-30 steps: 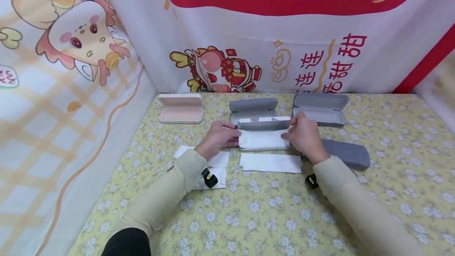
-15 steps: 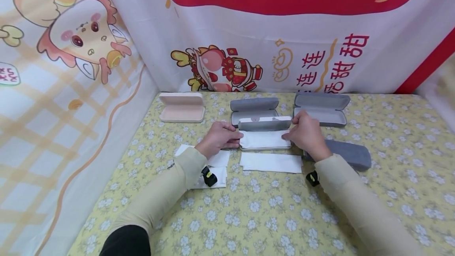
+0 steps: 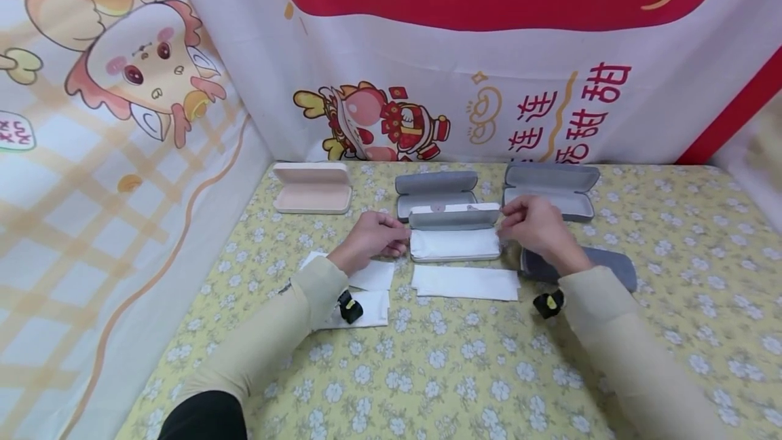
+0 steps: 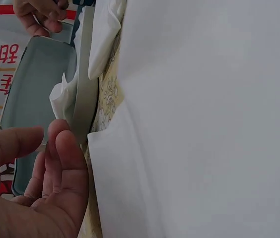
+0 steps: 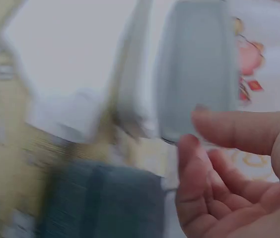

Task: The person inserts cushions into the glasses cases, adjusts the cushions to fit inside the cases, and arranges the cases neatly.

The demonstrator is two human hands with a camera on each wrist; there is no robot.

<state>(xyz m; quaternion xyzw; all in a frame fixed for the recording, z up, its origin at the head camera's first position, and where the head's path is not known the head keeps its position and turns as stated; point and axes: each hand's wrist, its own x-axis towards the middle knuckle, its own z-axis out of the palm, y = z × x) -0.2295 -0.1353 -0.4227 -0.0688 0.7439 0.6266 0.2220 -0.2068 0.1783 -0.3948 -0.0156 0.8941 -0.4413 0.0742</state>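
Note:
An eyeglass case (image 3: 455, 246) with a white outside and grey lining stands with its lid (image 3: 454, 218) raised. A folded white cloth (image 3: 452, 242) lies in its base; one corner of it sticks up in the left wrist view. My left hand (image 3: 374, 236) is at the case's left end, fingers loosely bent, thumb and fingertips apart with nothing between them. At the right end is my right hand (image 3: 533, 224), its thumb (image 5: 229, 129) overlapping the lid's corner in the right wrist view, fingers relaxed and holding nothing.
Behind stand an opened pink case (image 3: 313, 189) and two opened grey cases, one in the middle (image 3: 435, 185) and one to the right (image 3: 550, 189). A closed dark grey case (image 3: 601, 265) lies beneath my right wrist. Folded white cloths (image 3: 466, 282) lie in front, others (image 3: 369, 307) near my left wrist.
Both hands have drawn away from the ends of the case, left hand leftward and right hand rightward. The right fingers have come off the white cloth, which stays in the base.

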